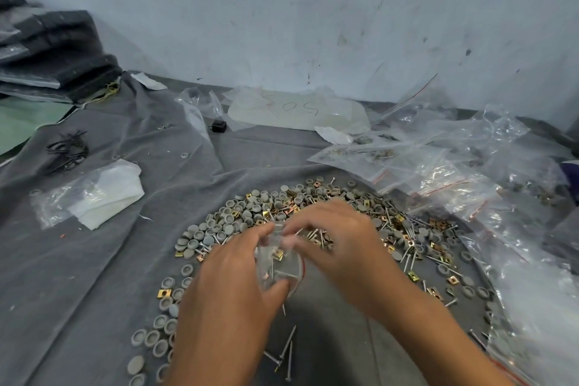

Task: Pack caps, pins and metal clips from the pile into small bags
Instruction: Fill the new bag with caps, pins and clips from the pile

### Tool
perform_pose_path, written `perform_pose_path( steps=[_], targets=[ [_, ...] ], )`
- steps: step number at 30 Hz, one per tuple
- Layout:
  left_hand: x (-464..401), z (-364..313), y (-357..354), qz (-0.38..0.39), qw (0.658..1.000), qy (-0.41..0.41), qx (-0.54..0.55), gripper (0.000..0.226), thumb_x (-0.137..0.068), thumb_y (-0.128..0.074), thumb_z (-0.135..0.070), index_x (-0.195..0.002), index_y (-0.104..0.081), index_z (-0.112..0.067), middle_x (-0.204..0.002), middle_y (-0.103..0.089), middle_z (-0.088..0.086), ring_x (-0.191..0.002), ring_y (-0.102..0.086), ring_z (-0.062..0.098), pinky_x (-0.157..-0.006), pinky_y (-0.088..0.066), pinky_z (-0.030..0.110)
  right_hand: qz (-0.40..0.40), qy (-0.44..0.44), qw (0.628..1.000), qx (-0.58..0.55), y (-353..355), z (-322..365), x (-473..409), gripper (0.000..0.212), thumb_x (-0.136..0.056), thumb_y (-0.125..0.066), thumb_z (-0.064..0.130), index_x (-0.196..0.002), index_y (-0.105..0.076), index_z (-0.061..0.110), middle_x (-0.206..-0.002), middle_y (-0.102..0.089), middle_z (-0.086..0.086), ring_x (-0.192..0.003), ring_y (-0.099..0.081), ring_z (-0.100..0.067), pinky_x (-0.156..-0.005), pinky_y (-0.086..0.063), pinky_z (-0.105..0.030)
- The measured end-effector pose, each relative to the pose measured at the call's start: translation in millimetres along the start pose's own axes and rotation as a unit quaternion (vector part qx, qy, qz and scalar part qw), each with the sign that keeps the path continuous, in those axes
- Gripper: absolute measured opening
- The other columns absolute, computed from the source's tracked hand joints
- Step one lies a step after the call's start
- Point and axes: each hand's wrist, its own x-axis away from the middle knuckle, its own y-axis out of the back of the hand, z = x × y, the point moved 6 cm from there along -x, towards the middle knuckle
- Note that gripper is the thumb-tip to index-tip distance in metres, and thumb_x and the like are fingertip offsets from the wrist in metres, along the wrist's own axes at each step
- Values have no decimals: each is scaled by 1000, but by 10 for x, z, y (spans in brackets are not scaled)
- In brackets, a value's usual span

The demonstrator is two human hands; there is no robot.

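While we hold the small bag (279, 263) over the near edge of the pile (316, 229), our left hand (232, 288) wraps it from below, thumb curled under its bottom and fingers pinching its upper edge, and our right hand (338, 241) comes in from the other side, fingertips bent at the bag's mouth. The right fingertips are blurred, so we cannot tell whether they pinch a pin, the bag's lip or both. Through the clear plastic we can see a brass-coloured metal clip (278, 255) and at least one pin already inside, so we judge this bag partly filled and the step in hand to be dropping in more pieces or closing it. To do it well we should keep the mouth up and spread wide with the left fingers, feed pins head first so the points do not pierce the plastic, and keep the bag over the grey cloth (94, 260) above the pile so anything that slips falls back among the grey caps (219, 229). Loose pins (286, 351) lie near our wrists; they roll easily. Filled bags (407, 163) lie well apart to the right, where this one likely goes once sealed.
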Motion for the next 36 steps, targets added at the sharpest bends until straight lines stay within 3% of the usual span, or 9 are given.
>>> perform_pose_path(
  steps=[3, 6, 9, 12, 18, 21, 27, 31, 36],
  targets=[
    [14, 3, -4, 6, 1000, -4, 2, 76, -72, -83, -53, -136, -43, -54, -120, -55, -30, -112, -55, 3, -97, -48, 33, -22, -131, 991, 15, 100, -625, -161, 3, -95, -65, 39, -97, -67, 39, -94, -65, 22, -90, -58, 3, -83, -46, -22],
    [20, -10, -4, 11, 1000, -16, 4, 75, -73, -82, -53, -136, -42, -55, -109, -48, -33, -111, -53, 3, -99, -46, 32, 112, -240, 954, 143, -26, -1169, -211, 30, -95, -68, 34, -124, -65, 30, -126, -64, 5, -117, -54, -13, -102, -45, -36],
    [8, -12, -17, 15, 1000, -23, -4, 76, -74, -81, -54, -138, -40, -55, -99, -40, -36, -109, -51, 1, -97, -46, 30, 179, -221, 933, 222, -155, -1285, -299, 36, -96, -65, 37, -131, -61, 29, -137, -58, 2, -131, -44, -24, -109, -40, -41],
    [-1, -8, -17, 13, 1000, -27, -4, 75, -74, -80, -55, -138, -40, -55, -103, -42, -36, -110, -52, 1, -98, -46, 30, 192, -177, 926, 272, -196, -1246, -397, 22, -95, -62, 33, -117, -61, 30, -123, -61, 5, -117, -46, -21, -97, -47, -39],
    [-4, 1, -18, 5, 1000, -30, -4, 75, -75, -79, -56, -138, -38, -55, -112, -47, -35, -112, -52, 0, -97, -46, 29, 252, -127, 920, 272, -301, -1290, -424, 15, -98, -57, 26, -113, -59, 28, -120, -52, 2, -116, -43, -20, -95, -45, -36],
    [1, -4, -21, 4, 1000, -31, -3, 76, -75, -79, -56, -138, -38, -55, -117, -50, -34, -113, -52, 0, -98, -46, 29, 270, -125, 919, 259, -311, -1341, -467, 10, -95, -65, 26, -103, -60, 29, -116, -56, 6, -114, -43, -16, -95, -47, -39],
    [11, -5, -35, -1, 999, -34, -2, 77, -74, -79, -57, -138, -36, -57, -110, -46, -37, -111, -51, -1, -94, -47, 27, 246, -167, 935, 193, -258, -1434, -462, 21, -88, -76, 28, -89, -56, 36, -98, -61, 13, -97, -56, -12, -80, -51, -36],
    [12, -5, -45, 1, 999, -33, -1, 77, -75, -78, -58, -138, -35, -57, -117, -50, -36, -111, -51, -2, -96, -48, 29, 152, -200, 968, 23, -56, -1229, -379, 13, -89, -75, 35, -95, -63, 37, -94, -64, 14, -87, -60, -8, -72, -49, -23],
    [6, 0, -32, -9, 1000, -26, -1, 76, -73, -81, -55, -137, -39, -56, -111, -49, -35, -108, -52, -2, -95, -47, 28, 21, -77, 992, -95, 202, -370, -146, 16, -93, -65, 44, -102, -75, 36, -90, -71, 29, -84, -66, 6, -71, -46, -6]
  ],
)
